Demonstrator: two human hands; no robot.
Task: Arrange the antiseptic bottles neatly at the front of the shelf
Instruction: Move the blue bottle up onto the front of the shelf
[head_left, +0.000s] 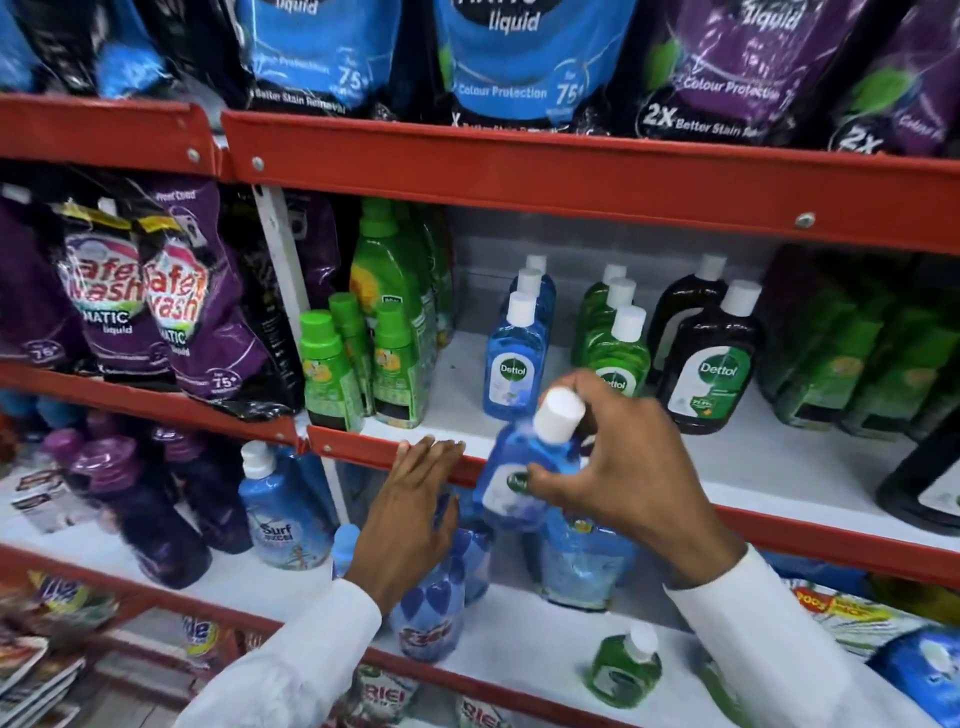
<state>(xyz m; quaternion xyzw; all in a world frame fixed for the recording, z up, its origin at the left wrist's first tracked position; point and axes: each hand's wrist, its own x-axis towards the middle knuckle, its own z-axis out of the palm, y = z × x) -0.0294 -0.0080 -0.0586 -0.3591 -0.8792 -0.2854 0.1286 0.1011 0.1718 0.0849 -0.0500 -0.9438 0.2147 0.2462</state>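
My right hand (626, 462) grips a blue antiseptic bottle (524, 467) with a white cap, tilted, in front of the red lip of the middle shelf (363, 452). My left hand (410, 504) is open, fingers resting flat on that red lip, holding nothing. On the white shelf board stand three rows going backward: blue bottles (511, 364), green bottles (615, 353) and dark brown bottles (709, 369), all white-capped and upright. The front of the shelf board before them is bare. One small green bottle (626, 667) stands alone on the shelf below.
Green-capped bottles (332, 364) crowd the left of the middle shelf, dark green packs (841, 358) the right. Purple detergent pouches (156, 312) hang further left. Below are blue detergent bottles (283, 509) and pouches (582, 566). Large pouches fill the top shelf (519, 166).
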